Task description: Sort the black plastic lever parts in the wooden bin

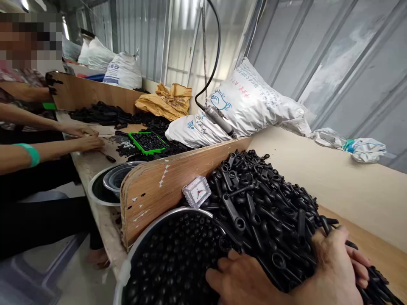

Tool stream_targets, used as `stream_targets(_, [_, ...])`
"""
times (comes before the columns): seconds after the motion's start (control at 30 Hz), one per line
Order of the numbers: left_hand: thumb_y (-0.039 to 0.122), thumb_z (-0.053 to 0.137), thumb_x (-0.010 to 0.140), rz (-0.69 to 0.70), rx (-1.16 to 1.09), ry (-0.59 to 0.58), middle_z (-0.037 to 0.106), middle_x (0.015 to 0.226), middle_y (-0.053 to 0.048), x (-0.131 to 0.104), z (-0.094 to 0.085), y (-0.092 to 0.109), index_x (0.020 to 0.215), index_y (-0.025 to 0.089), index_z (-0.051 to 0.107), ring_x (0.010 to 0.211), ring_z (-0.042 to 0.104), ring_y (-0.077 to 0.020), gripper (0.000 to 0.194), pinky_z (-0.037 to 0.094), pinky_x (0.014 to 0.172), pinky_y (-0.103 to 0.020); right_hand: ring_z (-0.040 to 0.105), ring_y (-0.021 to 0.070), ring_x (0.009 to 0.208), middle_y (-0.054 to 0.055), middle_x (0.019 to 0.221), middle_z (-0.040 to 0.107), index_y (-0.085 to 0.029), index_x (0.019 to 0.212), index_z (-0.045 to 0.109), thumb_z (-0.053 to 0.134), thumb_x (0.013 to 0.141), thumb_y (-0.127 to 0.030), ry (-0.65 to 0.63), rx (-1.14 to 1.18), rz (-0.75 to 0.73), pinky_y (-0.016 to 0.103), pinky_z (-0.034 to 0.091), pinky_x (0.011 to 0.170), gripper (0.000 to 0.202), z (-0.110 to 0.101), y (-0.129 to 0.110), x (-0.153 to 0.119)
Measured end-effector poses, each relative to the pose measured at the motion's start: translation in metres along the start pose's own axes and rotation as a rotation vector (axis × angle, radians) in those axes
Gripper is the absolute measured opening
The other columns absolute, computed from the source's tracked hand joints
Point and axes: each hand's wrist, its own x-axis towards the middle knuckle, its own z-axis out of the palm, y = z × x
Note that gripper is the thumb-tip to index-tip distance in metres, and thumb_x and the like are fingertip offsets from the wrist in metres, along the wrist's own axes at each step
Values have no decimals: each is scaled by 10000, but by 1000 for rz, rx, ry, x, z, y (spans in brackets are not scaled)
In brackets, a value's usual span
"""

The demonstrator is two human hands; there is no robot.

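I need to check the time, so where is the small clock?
In the head view, the small clock sits left of centre, leaning against the wooden divider, between the metal bowl and the pile of black parts.

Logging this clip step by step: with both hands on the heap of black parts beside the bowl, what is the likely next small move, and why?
Probably closing the right hand on one black lever from the pile and lifting it clear. Both hands rest on the heap; the left hand lies at the bowl of small black pieces; neither hand visibly holds a single part.
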Motion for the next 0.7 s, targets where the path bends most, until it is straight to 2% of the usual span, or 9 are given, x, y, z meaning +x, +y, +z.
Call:
stream_targets(0.1, [473, 390, 908, -57, -2, -21, 478, 674, 0, 9, 0, -7, 1021, 114, 483, 456, 398, -54, 388, 365, 425, -164, 542, 272, 825, 129, 849, 616, -140, 867, 633, 545, 695, -157, -317, -760, 51, 347, 409, 683, 194, 8, -15, 14])
stream_targets(0.13, [482, 385, 907, -63, -3, -27, 478, 670, 1, 10, 0, -9, 1019, 118, 484, 450, 395, -53, 394, 360, 423, -164, 553, 255, 819, 122, 871, 618, -147, 916, 626, 526, 731, -173, -378, -894, 43, 315, 412, 653, 212, 8, -18, 15])
stream_targets(0.2, [498, 378, 904, -72, 0, -43, 477, 653, 4, 10, 1, -12, 989, 119, 497, 435, 380, -50, 406, 346, 417, -165, 568, 224, 777, 92, 838, 620, -157, 889, 626, 537, 745, -216, -388, -934, 10, 278, 406, 610, 179, 9, -18, 14])
stream_targets(0.37, [512, 361, 903, -57, -2, -72, 480, 632, 9, 4, 3, -10, 979, 123, 506, 410, 359, -43, 422, 331, 414, -165, 557, 183, 727, 51, 762, 587, -144, 737, 597, 572, 724, -315, -203, -769, -45, 250, 413, 619, 173, 14, 1, 13])
stream_targets(0.53, [534, 350, 897, -6, 11, -64, 483, 609, 13, -8, 4, 2, 972, 114, 518, 394, 346, -41, 459, 338, 422, -172, 548, 207, 762, 73, 804, 595, -142, 740, 603, 554, 718, -256, -157, -695, -80, 300, 419, 678, 126, 14, -1, 10])
stream_targets(0.6, [568, 314, 892, 16, 30, -56, 486, 594, 14, -12, 4, 8, 953, 106, 526, 386, 343, -42, 512, 349, 432, -181, 547, 197, 735, 70, 781, 597, -147, 727, 605, 547, 723, -255, -103, -460, -122, 298, 417, 667, 123, 4, -1, 1])
stream_targets(0.7, [607, 261, 885, 43, 75, -43, 475, 568, 18, -15, 4, 19, 937, 101, 530, 374, 330, -43, 575, 349, 426, -184, 557, 183, 701, 47, 724, 589, -168, 710, 628, 579, 727, -387, 11, 153, -226, 286, 422, 669, 225, -26, 11, -28])
